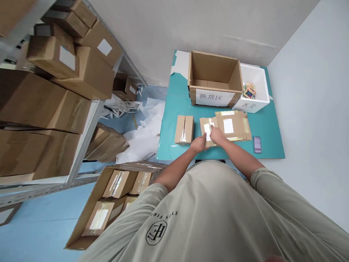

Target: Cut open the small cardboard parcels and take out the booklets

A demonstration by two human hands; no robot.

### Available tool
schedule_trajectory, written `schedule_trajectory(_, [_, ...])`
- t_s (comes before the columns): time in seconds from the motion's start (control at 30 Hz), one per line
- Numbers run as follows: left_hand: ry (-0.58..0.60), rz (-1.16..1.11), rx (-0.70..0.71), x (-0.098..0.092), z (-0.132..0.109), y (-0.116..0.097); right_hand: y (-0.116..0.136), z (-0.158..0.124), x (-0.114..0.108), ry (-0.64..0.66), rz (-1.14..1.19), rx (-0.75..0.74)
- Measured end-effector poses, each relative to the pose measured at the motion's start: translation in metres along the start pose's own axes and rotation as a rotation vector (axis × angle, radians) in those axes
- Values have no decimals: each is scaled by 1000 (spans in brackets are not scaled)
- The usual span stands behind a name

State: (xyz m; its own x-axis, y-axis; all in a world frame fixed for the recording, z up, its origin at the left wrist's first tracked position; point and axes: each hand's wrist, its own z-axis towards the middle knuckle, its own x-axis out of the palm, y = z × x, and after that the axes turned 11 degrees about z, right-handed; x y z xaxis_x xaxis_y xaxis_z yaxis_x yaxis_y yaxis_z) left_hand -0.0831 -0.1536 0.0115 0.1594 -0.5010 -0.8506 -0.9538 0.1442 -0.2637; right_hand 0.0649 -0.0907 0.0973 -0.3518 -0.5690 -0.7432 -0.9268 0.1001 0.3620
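A small cardboard box (203, 124) with a white label (208, 133) and clear tape lies on the teal table right in front of me. My left hand (199, 143) grips its near left edge, with a digit against the label side. Over the box's top right, my right hand (217, 134) is closed, with fingertips down at the label and tape. Whatever those fingertips pinch is too small to make out. Just left stands a closed cardboard box (184, 129). To the right lies a flat taped cardboard package (239, 125) with a white label.
Behind are a large open carton (215, 69) and a white foam box (260, 85) holding colourful items. A phone (257, 144) lies at the right. Below left, an open carton (79, 222) holds several boxes. A loaded shelf (84, 134) stands left.
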Motion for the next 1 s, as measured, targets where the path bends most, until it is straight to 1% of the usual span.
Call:
schedule_trajectory(0.1, [-22,-9,2,2,4,1,-10,-13,14,13,-11,9])
schedule_trajectory(0.17, [-27,-13,9,3,7,2,-16,-19,18,1,-13,-9])
schedule_trajectory(0.27, [-27,-11,6,1,10,3,-20,-24,14,25,-34,-27])
schedule_trajectory(0.4, [-16,8,-27,-4,11,2,-22,-34,7,107,-85,-51])
schedule_trajectory(0.53, [-19,33,-70,-10,11,2,-32,-53,11,151,-77,-64])
schedule_trajectory(0.8, [19,25,-149,-16,17,-3,-51,-89,15,155,-88,-117])
schedule_trajectory(1.0, [17,18,-209,-11,22,-15,-66,-110,16,154,-106,-132])
